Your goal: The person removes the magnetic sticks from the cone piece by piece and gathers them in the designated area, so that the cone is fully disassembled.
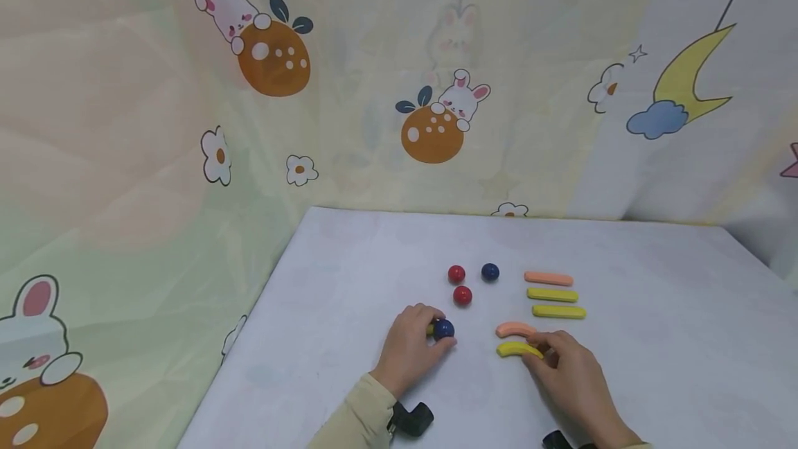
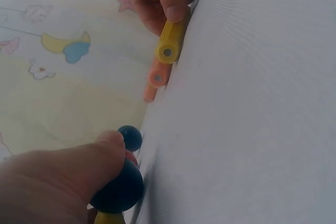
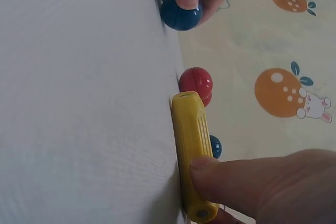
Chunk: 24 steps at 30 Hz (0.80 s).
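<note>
My left hand grips a blue ball between thumb and fingers, close over the white table. A yellow stick joins the ball on the palm side, mostly hidden by the fingers; its end also shows below the ball in the left wrist view. With thumb and fingers, my right hand pinches the near end of a curved yellow stick. The stick's free end points left and has a small metal disc, seen in the left wrist view. Just behind it lies a curved orange stick, beside my right fingertips.
Two red balls and another blue ball sit farther back on the table. To their right lie a straight orange stick and two straight yellow sticks in a row. A printed cloth hangs behind the table.
</note>
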### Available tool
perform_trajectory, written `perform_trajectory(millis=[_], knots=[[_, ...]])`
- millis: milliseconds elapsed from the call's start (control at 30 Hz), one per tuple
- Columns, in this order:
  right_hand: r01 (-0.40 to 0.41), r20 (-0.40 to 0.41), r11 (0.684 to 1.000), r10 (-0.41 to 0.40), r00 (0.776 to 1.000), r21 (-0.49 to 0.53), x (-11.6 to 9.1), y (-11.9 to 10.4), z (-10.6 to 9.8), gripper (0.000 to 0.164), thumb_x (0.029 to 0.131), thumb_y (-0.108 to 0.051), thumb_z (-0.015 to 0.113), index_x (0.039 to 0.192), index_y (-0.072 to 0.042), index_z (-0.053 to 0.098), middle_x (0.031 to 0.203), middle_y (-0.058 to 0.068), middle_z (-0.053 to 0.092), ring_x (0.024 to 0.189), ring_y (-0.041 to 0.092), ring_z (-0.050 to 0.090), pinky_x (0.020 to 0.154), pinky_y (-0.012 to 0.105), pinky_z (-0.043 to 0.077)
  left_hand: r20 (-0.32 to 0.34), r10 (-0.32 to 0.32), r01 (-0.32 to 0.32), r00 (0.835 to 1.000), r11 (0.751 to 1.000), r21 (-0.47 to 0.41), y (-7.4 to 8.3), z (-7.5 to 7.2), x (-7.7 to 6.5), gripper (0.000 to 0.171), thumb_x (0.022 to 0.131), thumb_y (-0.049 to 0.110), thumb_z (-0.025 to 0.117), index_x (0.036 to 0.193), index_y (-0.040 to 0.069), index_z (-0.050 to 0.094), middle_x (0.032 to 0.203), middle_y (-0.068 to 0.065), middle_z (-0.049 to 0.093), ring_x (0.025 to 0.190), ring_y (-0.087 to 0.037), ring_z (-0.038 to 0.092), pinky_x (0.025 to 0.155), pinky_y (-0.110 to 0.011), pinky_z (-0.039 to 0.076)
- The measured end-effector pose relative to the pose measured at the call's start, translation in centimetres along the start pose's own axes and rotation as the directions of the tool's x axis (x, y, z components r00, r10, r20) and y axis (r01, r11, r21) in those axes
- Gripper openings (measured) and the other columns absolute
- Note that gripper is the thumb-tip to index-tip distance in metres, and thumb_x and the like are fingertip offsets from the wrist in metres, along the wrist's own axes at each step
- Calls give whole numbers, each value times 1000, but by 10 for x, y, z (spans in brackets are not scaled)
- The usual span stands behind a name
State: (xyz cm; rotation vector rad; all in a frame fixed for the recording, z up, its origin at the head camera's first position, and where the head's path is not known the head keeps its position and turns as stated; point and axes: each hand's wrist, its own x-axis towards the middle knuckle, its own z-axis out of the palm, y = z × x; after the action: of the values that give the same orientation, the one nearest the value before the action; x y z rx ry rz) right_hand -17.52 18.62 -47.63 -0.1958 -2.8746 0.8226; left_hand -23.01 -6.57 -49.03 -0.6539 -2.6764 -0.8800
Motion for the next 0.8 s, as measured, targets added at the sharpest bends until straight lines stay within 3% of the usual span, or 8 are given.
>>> perform_trajectory(millis=[133,267,333,467,667,800], knots=[[39,-64,999,-39,997,-1,-2,-3,-2,35,80,-22,80,110,-8,70,88,2,58,69,15,48,55,25,38,96,7,3,995,994,-110,0,3,0,37,84,38,76,113,21,64,106,13,59,96,-4,51,87,-25,46],[159,-183,987,-153,971,21,-8,-11,1,26,77,-18,82,101,-13,73,80,-4,54,66,11,45,55,22,38,161,123,-89,979,975,-203,0,7,-1,35,83,25,77,115,22,64,109,13,58,101,-4,49,89,-22,43],[232,-202,971,-217,955,52,-12,-18,5,28,76,-15,84,101,-15,73,82,-8,56,66,8,45,55,21,39,191,175,-128,966,963,-237,0,9,-3,35,83,15,74,115,22,63,110,13,58,102,-4,48,90,-21,42],[316,-153,945,-301,941,89,-21,-32,15,34,73,-19,86,103,-20,72,91,-12,60,66,3,46,57,18,40,228,222,-154,948,946,-285,3,8,-5,39,82,1,67,115,20,61,110,12,58,101,-3,48,89,-19,42],[263,-4,965,-263,965,21,-30,-47,24,47,70,-28,88,112,-28,68,101,-16,58,71,2,47,63,20,44,256,234,-139,938,930,-340,6,6,-4,36,86,1,65,116,20,59,110,10,59,100,-2,49,88,-19,43],[248,15,968,-248,969,-31,-32,-51,29,52,69,-29,89,114,-27,64,105,-15,61,73,2,48,66,23,47,265,221,-120,939,929,-350,8,7,-5,34,87,2,66,116,19,59,109,10,59,99,-1,49,88,-20,44]])
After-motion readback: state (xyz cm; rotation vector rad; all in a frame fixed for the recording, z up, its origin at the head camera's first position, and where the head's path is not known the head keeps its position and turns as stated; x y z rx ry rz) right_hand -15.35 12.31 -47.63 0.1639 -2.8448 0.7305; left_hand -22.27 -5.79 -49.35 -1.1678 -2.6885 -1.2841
